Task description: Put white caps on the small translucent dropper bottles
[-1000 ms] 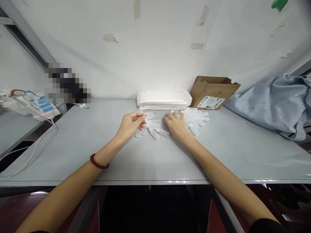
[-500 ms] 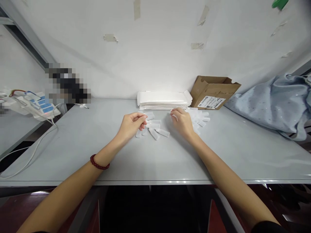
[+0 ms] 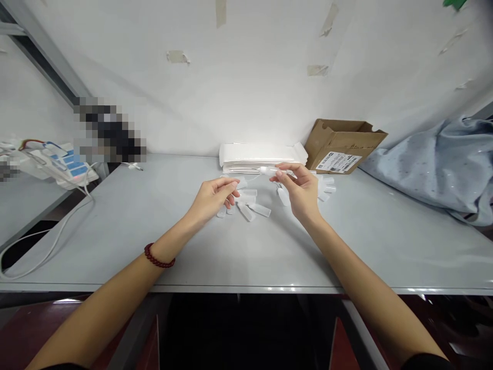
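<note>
Between its thumb and fingertips my right hand (image 3: 302,192) pinches a small translucent plastic piece (image 3: 266,170), raised in front of the white stack. Another clear piece (image 3: 283,196) shows just under that hand. My left hand (image 3: 215,199), wearing a dark red bead bracelet (image 3: 158,257), has thumb and fingers pressed together beside a loose pile of flat translucent pieces (image 3: 259,209); what it holds, if anything, is too small to name. More clear pieces (image 3: 328,188) lie fanned out to the right, partly behind my right hand.
A stack of flat white packages (image 3: 264,153) rests against the wall. Right of it stand an open cardboard box (image 3: 346,146) and a light blue cloth bag (image 3: 427,164). At the left are a power strip (image 3: 71,167) and white cables (image 3: 61,231) on the grey table (image 3: 246,262).
My right hand has lifted and turned, and a clear piece now shows in its fingertips. The left hand stays pinched in nearly the same place. The view has shifted slightly.
</note>
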`<state>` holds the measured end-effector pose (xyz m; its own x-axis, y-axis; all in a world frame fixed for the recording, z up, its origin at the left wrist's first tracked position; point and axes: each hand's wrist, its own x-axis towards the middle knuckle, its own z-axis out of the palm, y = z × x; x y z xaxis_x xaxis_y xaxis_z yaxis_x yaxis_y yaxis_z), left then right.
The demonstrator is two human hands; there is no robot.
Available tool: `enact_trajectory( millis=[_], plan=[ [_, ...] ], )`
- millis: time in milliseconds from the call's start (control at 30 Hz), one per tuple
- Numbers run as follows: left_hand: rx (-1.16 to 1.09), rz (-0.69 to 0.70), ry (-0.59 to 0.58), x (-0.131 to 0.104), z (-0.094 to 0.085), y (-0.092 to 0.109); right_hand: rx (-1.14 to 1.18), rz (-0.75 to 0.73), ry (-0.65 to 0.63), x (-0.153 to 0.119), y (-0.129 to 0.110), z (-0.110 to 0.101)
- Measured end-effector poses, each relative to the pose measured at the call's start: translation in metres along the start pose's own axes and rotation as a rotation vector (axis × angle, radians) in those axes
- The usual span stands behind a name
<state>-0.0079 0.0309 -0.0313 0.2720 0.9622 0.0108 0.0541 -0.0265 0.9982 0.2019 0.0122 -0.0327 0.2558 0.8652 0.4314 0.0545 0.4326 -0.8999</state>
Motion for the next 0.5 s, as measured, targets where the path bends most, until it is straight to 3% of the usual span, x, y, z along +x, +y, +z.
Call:
enact_trajectory(
  millis=[200, 500],
  plan=[
    [0.009, 0.014, -0.019, 0.0002, 0.0006, -0.0004, 0.074, 0.080, -0.068, -0.0047, 0.0008, 0.0052],
    [0.044, 0.037, 0.013, -0.0017, 0.0023, 0.0026, 0.006, 0.069, -0.061, -0.0054, -0.0004, 0.0057]
  ],
)
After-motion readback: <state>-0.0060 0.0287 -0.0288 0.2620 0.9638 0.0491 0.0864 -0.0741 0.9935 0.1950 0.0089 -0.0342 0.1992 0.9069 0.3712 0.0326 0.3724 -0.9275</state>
